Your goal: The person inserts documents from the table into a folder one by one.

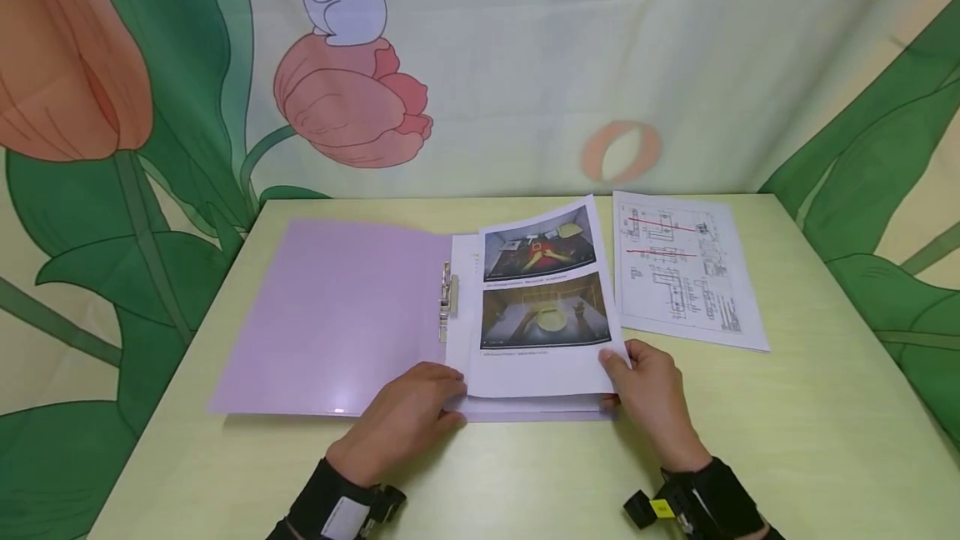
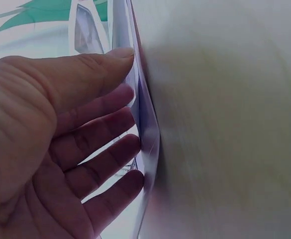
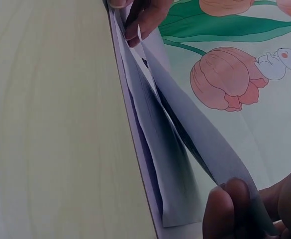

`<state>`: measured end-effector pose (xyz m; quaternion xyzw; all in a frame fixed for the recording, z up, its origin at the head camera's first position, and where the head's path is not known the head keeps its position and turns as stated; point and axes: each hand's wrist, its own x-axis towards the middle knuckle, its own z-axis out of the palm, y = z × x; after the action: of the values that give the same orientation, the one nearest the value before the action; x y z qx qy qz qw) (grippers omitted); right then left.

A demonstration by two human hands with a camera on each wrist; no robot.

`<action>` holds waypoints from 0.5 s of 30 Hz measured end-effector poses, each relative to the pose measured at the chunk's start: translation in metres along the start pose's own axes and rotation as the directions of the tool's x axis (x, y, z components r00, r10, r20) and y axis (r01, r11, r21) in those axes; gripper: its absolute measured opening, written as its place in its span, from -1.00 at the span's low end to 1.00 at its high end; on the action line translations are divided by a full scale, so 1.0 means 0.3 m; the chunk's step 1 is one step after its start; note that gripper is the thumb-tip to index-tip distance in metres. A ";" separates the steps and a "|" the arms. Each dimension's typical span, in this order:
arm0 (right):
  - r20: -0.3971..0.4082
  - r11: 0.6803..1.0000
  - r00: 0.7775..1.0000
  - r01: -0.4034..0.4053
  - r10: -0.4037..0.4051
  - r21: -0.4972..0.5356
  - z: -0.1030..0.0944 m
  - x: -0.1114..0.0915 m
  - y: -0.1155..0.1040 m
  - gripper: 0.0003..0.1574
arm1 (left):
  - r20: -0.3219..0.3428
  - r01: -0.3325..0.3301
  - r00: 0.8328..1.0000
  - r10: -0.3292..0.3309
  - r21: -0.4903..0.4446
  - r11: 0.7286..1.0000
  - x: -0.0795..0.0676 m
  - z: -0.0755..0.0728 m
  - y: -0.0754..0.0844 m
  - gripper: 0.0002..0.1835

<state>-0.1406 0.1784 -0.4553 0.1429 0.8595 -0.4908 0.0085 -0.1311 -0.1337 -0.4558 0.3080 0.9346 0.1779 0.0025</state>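
A lilac folder (image 1: 345, 315) lies spread on the table, its metal clip (image 1: 450, 298) near the spine. My right hand (image 1: 656, 394) pinches the lower right corner of a printed sheet (image 1: 547, 375) with two photos on it. In the right wrist view that sheet (image 3: 200, 124) is lifted at the corner, apart from the paper (image 3: 152, 144) beneath. My left hand (image 1: 408, 411) rests at the folder's front edge, by the sheet's lower left corner. Its fingers (image 2: 110, 154) are loosely extended against the papers and folder edge in the left wrist view.
A sheet with line drawings and red strokes (image 1: 686, 273) lies to the right of the folder, partly behind the printed sheet. Behind the pale wooden table (image 1: 817, 407) hangs a curtain (image 1: 525, 65) with tulips and a rabbit.
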 end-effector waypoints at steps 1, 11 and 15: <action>0.002 1.000 1.000 -0.002 0.002 -0.004 0.002 -0.001 0.002 -0.65 | 0.004 0.017 1.000 -0.017 -0.008 1.000 0.000 -0.001 0.001 -0.64; 0.026 1.000 1.000 -0.007 0.007 -0.002 0.019 -0.009 0.009 -0.69 | -0.079 0.134 0.988 -0.134 -0.007 0.991 0.016 -0.002 0.004 -0.38; 0.034 1.000 0.999 0.006 -0.006 -0.013 0.025 -0.010 0.012 -0.70 | -0.067 0.166 0.984 -0.168 -0.027 0.986 0.022 0.001 0.002 -0.34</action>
<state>-0.1378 0.1732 -0.4617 0.1318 0.8628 -0.4875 0.0228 -0.1361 -0.1293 -0.4552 0.2221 0.9547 0.1976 -0.0115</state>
